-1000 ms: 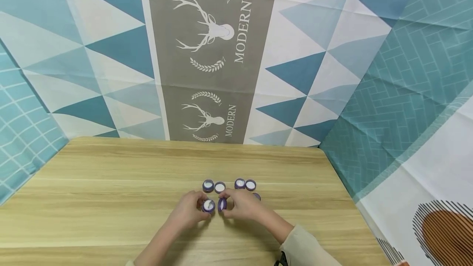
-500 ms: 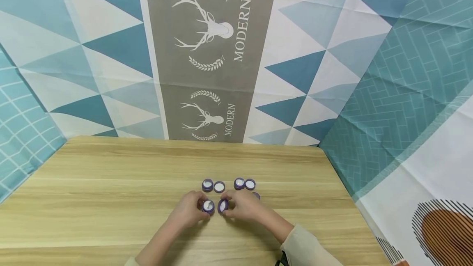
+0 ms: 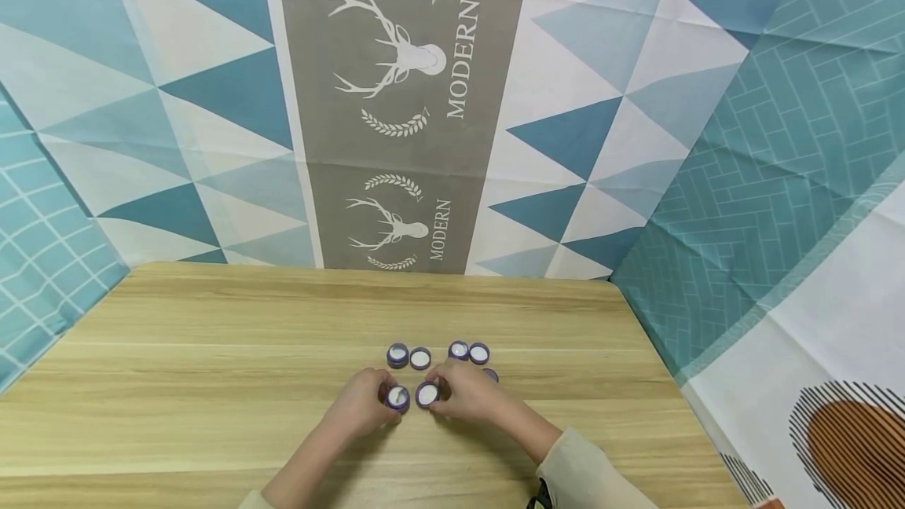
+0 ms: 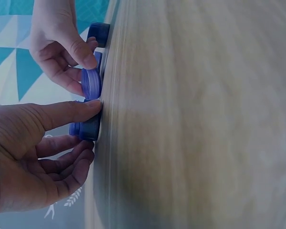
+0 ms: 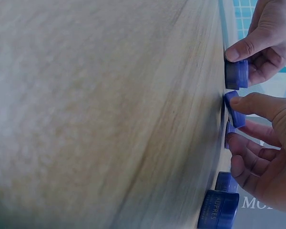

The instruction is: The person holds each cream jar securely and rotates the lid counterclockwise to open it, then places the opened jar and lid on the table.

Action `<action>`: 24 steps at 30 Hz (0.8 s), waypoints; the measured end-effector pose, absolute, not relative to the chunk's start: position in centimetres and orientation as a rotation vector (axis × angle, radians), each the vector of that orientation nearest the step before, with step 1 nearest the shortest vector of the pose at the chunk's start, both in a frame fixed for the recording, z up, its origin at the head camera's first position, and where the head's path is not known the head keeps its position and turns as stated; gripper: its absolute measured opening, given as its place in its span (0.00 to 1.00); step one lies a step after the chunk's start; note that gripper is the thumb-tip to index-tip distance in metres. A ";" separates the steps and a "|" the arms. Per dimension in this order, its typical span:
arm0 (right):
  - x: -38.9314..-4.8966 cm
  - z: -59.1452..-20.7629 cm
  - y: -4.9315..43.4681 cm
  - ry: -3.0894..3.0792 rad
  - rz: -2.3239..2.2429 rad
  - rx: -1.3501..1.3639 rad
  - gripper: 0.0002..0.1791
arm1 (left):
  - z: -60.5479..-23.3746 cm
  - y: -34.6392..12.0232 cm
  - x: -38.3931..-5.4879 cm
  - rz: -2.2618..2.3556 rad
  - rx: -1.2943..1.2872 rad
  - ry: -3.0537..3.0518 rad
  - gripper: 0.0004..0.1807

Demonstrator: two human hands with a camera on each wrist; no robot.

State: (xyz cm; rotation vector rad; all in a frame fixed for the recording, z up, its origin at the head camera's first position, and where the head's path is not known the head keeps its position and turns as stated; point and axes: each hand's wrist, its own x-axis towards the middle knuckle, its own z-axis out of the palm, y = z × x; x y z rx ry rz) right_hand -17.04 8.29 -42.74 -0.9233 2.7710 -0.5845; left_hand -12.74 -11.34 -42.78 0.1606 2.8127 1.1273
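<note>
My left hand grips a small purple-blue cream jar by its sides; it stands upright on the table, topless, its mouth pale. In the left wrist view, thumb and fingers close around that jar. Just right of it, my right hand pinches a round purple lid, its white inside facing up. The right wrist view shows this lid slightly tilted, its lower edge at or near the tabletop. A small gap separates lid and jar in the head view.
Behind my hands stand a jar beside an upturned lid, and another jar beside its lid. A further purple piece is mostly hidden behind my right hand. Everything rests on a wooden table, with patterned cloth behind.
The lid in my right hand has turned from nearly on edge to almost flat, white inside upward. My left hand and its jar have hardly moved.
</note>
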 end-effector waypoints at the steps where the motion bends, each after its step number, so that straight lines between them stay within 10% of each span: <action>1: -17.0 -42.7 8.3 2.773 -0.586 -0.927 0.20 | -42.8 -11.3 -12.7 1.130 0.161 2.811 0.20; 24: -17.1 -43.0 8.3 2.808 -0.550 -0.930 0.20 | -42.7 -11.3 -12.9 1.130 0.108 2.823 0.26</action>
